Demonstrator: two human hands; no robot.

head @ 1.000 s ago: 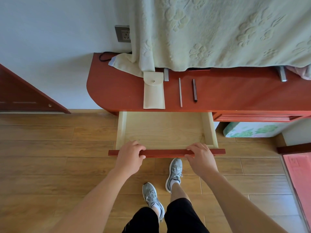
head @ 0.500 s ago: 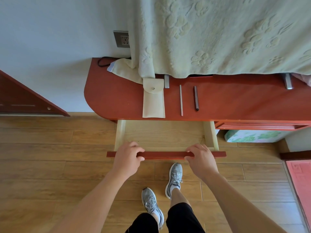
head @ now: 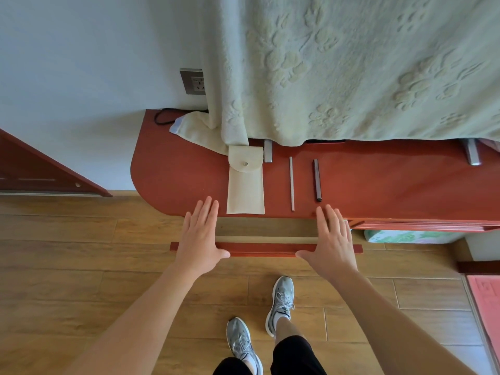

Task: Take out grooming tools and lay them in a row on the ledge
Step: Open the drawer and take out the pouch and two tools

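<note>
Three things lie side by side on the red table [head: 173, 169], each with its long side pointing from the wall toward the person. Leftmost is a cream pouch [head: 244, 185] with its snap flap closed. To its right lies a thin pale stick [head: 291, 184], and right of that a dark slim tool [head: 317, 182]. They are near one another but do not touch. The pouch's near edge almost reaches the table's front edge.

Neither hand holds any of them. The left hand [head: 200, 239] is flat with straight fingers close together, its fingertips just left of the pouch's near left corner. The right hand [head: 328, 239] is flat in the same way, its fingertips just in front of the dark tool's near end. Both palms lie over the red drawer front [head: 265, 249], one toward each end, thumbs pointing inward along it. The drawer stands out only a little from the table, showing a narrow pale strip of its inside.

Behind the tools a pale green blanket [head: 351, 63] with paw prints hangs down to the table. Two grey metal feet [head: 267, 154] show under its hem. A wall socket [head: 193, 82] and a black cable [head: 162, 117] sit at the left. Below, grey shoes [head: 280, 304] stand on the wooden floor [head: 81, 266].
</note>
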